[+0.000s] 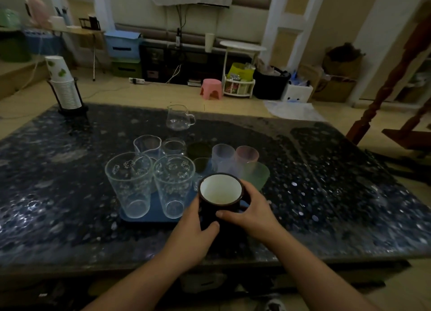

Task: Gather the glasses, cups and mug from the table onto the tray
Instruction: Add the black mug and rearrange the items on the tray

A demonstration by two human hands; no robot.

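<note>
A dark mug with a white inside sits at the near right corner of the blue tray. My left hand wraps its left side and my right hand its right side. On the tray stand two tall printed glasses, two smaller clear glasses, two dark cups and frosted purple, pink and green cups. A clear glass pitcher stands alone on the table farther back.
The dark speckled table is wide, with its near edge just below my wrists. A stack of paper cups in a black holder stands at the far left corner. A wooden post rises beyond the right edge.
</note>
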